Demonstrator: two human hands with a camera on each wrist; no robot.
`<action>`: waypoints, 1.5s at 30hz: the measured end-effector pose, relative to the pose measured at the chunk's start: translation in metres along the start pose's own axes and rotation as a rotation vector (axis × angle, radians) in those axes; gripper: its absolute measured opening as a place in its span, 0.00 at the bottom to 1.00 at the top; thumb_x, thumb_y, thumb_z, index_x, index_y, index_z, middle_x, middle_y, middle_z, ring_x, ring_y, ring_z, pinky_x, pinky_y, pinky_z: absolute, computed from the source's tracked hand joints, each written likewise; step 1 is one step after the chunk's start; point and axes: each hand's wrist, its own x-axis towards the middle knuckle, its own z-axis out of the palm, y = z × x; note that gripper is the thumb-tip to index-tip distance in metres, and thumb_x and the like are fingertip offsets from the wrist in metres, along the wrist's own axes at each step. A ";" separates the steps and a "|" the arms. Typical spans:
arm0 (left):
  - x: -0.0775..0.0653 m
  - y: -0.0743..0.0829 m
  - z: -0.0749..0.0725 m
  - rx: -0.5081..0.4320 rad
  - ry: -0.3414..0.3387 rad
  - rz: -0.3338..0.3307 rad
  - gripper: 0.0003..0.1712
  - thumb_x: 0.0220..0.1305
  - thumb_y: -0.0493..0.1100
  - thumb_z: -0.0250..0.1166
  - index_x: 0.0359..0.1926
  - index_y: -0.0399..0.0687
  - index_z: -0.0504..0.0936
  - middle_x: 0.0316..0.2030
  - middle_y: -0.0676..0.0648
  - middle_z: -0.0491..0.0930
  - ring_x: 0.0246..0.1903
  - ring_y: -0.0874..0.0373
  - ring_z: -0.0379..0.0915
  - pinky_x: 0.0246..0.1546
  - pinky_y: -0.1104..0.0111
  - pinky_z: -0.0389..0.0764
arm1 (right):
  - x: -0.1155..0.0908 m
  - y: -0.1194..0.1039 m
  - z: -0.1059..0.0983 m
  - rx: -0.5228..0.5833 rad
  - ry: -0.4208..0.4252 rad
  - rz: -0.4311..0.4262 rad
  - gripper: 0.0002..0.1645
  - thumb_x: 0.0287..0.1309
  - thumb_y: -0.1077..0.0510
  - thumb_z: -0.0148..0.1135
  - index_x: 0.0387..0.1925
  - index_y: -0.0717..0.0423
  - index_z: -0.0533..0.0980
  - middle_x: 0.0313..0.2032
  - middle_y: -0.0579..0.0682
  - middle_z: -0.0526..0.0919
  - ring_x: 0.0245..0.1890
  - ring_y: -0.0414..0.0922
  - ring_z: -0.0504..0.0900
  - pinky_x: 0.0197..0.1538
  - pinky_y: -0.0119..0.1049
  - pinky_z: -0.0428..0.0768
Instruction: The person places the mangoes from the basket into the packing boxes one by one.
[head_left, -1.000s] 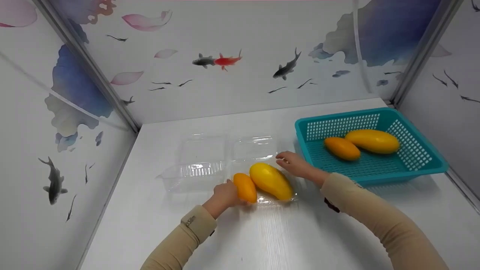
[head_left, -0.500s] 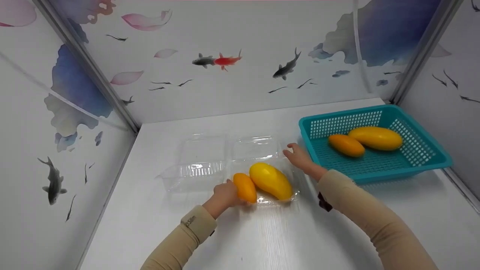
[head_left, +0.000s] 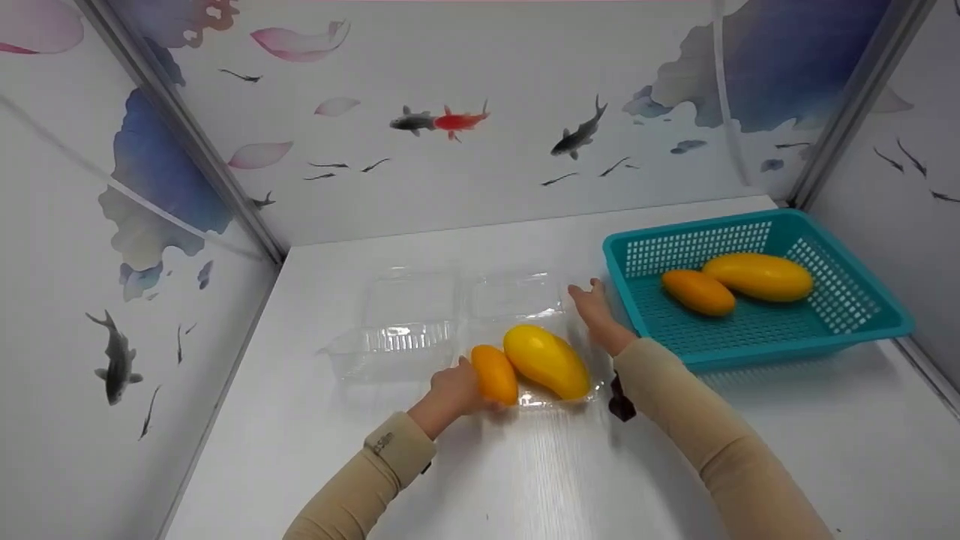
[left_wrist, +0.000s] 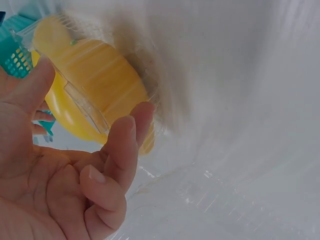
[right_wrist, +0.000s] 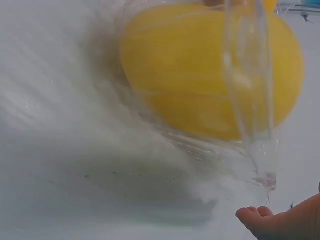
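Two mangoes sit side by side in a clear plastic box point(head_left: 540, 404): a smaller orange mango point(head_left: 495, 375) at its left and a larger yellow mango point(head_left: 546, 362) at its right. Behind them the box's hinged lid point(head_left: 517, 297) lies folded back. At the box's left side is my left hand point(head_left: 454, 388); in the left wrist view its thumb overlaps the box rim point(left_wrist: 90, 110) and its half-bent fingertips are at the wall. My right hand point(head_left: 598, 309), thumb and fingers spread, is beside the box's right back corner, with nothing in its grasp.
A teal basket point(head_left: 772, 355) to the right holds an orange mango point(head_left: 698, 292) and a yellow mango point(head_left: 759, 277). On the left stands another clear plastic box point(head_left: 394, 364), its lid point(head_left: 411, 297) folded back. Printed wall panels point(head_left: 480, 195) enclose the white table.
My right hand has drawn back from above the yellow mango to beside the box, its forearm swinging left. The basket has shifted slightly to the right and back. My left hand stays put.
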 end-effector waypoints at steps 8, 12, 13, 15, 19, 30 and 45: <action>-0.001 -0.002 0.003 -0.048 0.007 -0.004 0.59 0.46 0.63 0.67 0.63 0.22 0.53 0.40 0.33 0.77 0.37 0.43 0.74 0.42 0.55 0.72 | -0.005 -0.004 0.000 0.002 0.094 0.000 0.42 0.66 0.42 0.40 0.70 0.46 0.31 0.72 0.51 0.36 0.69 0.54 0.42 0.66 0.58 0.42; -0.001 -0.003 0.003 -0.071 0.010 -0.002 0.59 0.46 0.63 0.68 0.63 0.22 0.53 0.42 0.32 0.77 0.39 0.42 0.74 0.43 0.54 0.72 | -0.007 -0.004 0.000 0.000 0.077 -0.010 0.43 0.65 0.42 0.42 0.70 0.44 0.32 0.72 0.51 0.39 0.69 0.54 0.44 0.66 0.58 0.42; -0.001 -0.003 0.003 -0.075 0.011 0.000 0.59 0.45 0.63 0.68 0.63 0.22 0.53 0.42 0.32 0.77 0.38 0.42 0.74 0.43 0.54 0.72 | -0.007 -0.004 0.000 0.003 0.071 -0.017 0.43 0.65 0.42 0.42 0.70 0.44 0.32 0.71 0.51 0.40 0.69 0.54 0.44 0.66 0.58 0.43; 0.000 -0.004 0.003 -0.081 0.012 0.008 0.60 0.45 0.63 0.68 0.63 0.22 0.53 0.41 0.32 0.77 0.37 0.42 0.74 0.42 0.55 0.72 | -0.009 -0.005 -0.001 0.032 0.073 -0.034 0.43 0.65 0.43 0.43 0.70 0.44 0.32 0.71 0.52 0.44 0.69 0.53 0.47 0.67 0.57 0.44; 0.002 -0.004 0.004 -0.090 0.000 0.010 0.60 0.45 0.63 0.68 0.63 0.22 0.53 0.39 0.33 0.77 0.36 0.44 0.74 0.43 0.55 0.72 | -0.013 -0.005 -0.003 0.070 0.093 -0.062 0.42 0.66 0.46 0.43 0.70 0.44 0.31 0.70 0.53 0.48 0.68 0.52 0.50 0.67 0.54 0.47; 0.003 -0.008 0.006 -0.162 0.003 -0.001 0.62 0.44 0.66 0.66 0.65 0.26 0.51 0.44 0.32 0.77 0.39 0.43 0.75 0.42 0.54 0.73 | -0.036 -0.019 -0.003 0.156 0.096 -0.199 0.34 0.64 0.59 0.45 0.68 0.53 0.47 0.67 0.55 0.54 0.65 0.51 0.55 0.66 0.46 0.56; -0.002 -0.040 0.009 -0.603 0.070 -0.050 0.25 0.64 0.47 0.55 0.57 0.35 0.70 0.33 0.44 0.81 0.27 0.53 0.77 0.30 0.67 0.78 | -0.077 -0.005 -0.035 -0.086 -0.118 -0.189 0.35 0.60 0.64 0.44 0.68 0.58 0.47 0.68 0.61 0.47 0.65 0.58 0.52 0.65 0.51 0.56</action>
